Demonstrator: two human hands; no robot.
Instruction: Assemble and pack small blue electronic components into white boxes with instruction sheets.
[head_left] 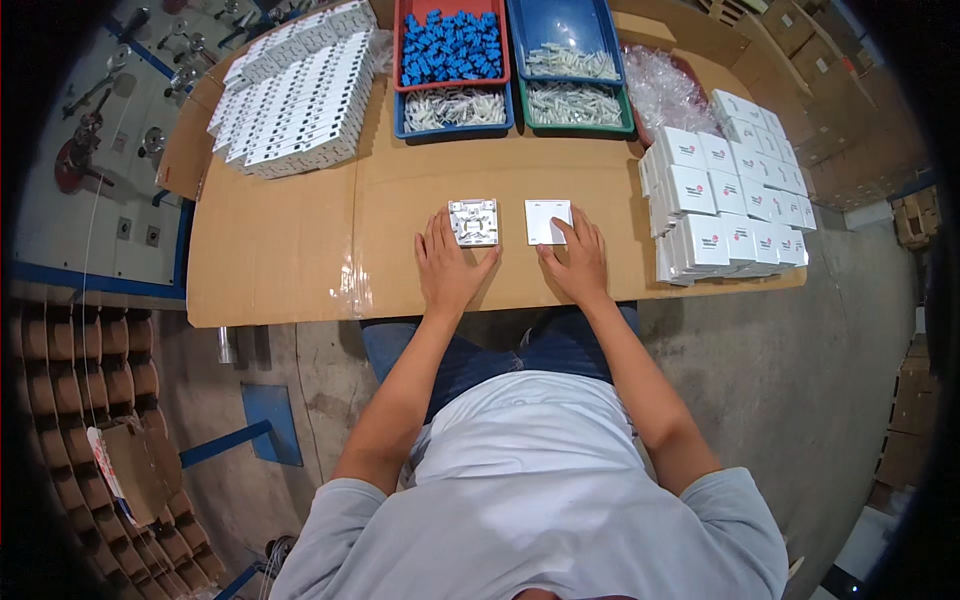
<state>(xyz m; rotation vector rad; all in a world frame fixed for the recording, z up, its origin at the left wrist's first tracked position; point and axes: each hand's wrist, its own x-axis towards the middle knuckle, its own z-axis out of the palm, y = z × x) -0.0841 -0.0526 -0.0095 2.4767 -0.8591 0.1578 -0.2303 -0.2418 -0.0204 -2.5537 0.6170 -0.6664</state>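
Two white square plastic pieces lie side by side on the cardboard-covered table in front of me. The left one is a socket-like base with moulded recesses and a metallic-looking middle. My left hand rests round its left and lower edges, fingers along the side and thumb at the bottom corner. The right one is a flat, smooth cover plate with small marks near its edges. My right hand holds it by the right side, with the thumb and a finger over its lower right part.
Stacked white units stand at the far left, small white boxes at the right. At the back are a red tray of blue parts, blue trays and a green tray of small pale parts, and clear plastic bags.
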